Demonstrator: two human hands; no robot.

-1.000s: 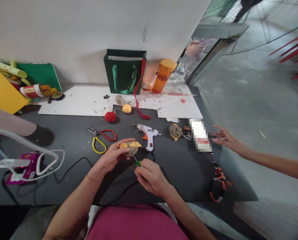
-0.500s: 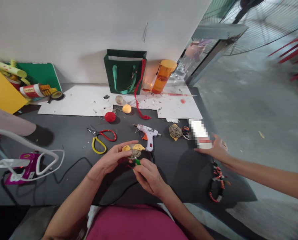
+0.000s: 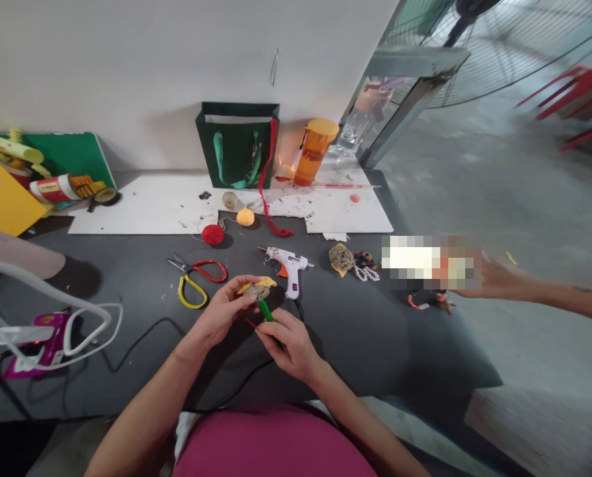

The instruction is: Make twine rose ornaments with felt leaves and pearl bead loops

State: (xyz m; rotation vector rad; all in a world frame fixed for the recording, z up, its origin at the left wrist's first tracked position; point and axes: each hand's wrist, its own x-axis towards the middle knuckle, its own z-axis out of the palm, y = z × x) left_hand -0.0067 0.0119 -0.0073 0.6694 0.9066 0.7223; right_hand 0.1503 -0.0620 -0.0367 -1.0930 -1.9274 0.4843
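Note:
My left hand (image 3: pixel 222 313) is closed on a crocheted flower (image 3: pixel 256 290), grey-brown in the middle with yellow petals. In my right hand (image 3: pixel 292 343) is a green-handled crochet hook (image 3: pixel 265 310), its tip end at the flower and hidden from sight. A bit of red yarn (image 3: pixel 250 323) sticks out beside the right fingers. Just beyond the hands lies a white glue gun (image 3: pixel 290 265) with an orange trigger. Scissors (image 3: pixel 191 275) with one red and one yellow handle rest to the left of it.
Another crocheted flower (image 3: pixel 342 257) lies to the right, by a beaded string (image 3: pixel 366 272). Yarn balls, red (image 3: pixel 213 234) and yellow (image 3: pixel 245 216), sit before a green paper bag (image 3: pixel 238 149). An orange bottle (image 3: pixel 316 152) stands behind. Another person's hand (image 3: pixel 499 278) holds a blurred-out object at right.
The flower in my left hand has tilted flatter, and the hook's green handle now shows more. The other person's hand has moved right and up with the blurred object and the bead bracelet.

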